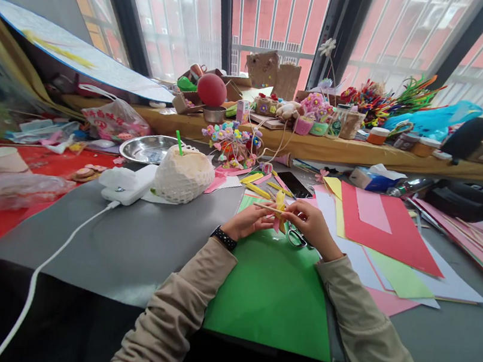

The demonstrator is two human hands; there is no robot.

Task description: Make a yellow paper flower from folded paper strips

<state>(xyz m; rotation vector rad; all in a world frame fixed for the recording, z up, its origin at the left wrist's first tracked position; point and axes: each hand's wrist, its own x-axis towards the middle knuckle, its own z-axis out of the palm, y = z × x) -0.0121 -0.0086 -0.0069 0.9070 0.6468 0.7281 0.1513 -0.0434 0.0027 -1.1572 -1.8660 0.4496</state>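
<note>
My right hand (311,223) pinches a thin wooden stick (265,207), which points left across my other hand. A folded yellow paper piece (281,201) stands upright at the stick, between the two hands. My left hand (248,221), with a dark dotted band at the wrist, has its fingers curled at the yellow piece's lower part. A bit of pink paper shows below it. Scissors (297,236) lie just under my right hand, partly covered by it. Beneath both hands is a green sheet (272,294). Several yellow paper strips (258,189) lie beyond them.
Left of the hands are a netted coconut (184,175), a white charger (128,183) with its cable, and a metal plate (146,147). A phone (294,184) lies ahead. Coloured paper sheets (386,230) spread to the right. Crafts crowd the window ledge (355,149).
</note>
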